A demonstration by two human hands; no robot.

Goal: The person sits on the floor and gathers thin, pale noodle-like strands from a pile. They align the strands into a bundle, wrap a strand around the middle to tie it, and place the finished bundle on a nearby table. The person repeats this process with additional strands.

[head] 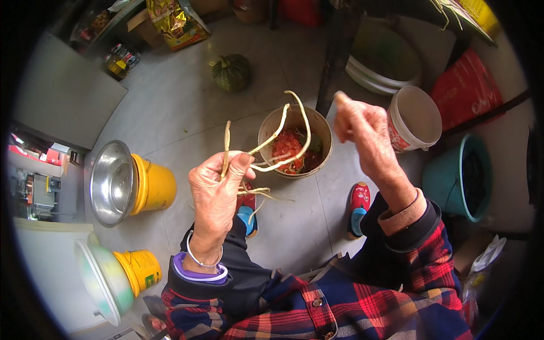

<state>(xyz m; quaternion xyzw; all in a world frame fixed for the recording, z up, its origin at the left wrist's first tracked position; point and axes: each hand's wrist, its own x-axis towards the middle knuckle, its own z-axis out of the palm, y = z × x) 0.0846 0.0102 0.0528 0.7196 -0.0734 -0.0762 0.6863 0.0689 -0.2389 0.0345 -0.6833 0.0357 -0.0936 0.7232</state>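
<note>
My left hand (221, 182) pinches several long, thin, pale plant roots (308, 140) between thumb and fingers. Two of them arch up to the right, a short piece stands upright by the knuckles, and thin rootlets trail below the hand. Behind the roots, on the floor, is a round bucket (326, 144) with red, pulpy scraps (291, 146) and some green bits inside. My right hand (361, 123) is raised to the right of the bucket, apart from the roots. Its fingers are curled together, slightly blurred, and nothing shows in them.
A green pumpkin (231, 72) lies on the floor beyond the bucket. To the right are a white bucket (416, 117) and a teal bucket (442, 178). On the left are a steel basin (112, 182) against a yellow bucket (157, 182), and another yellow bucket (142, 272).
</note>
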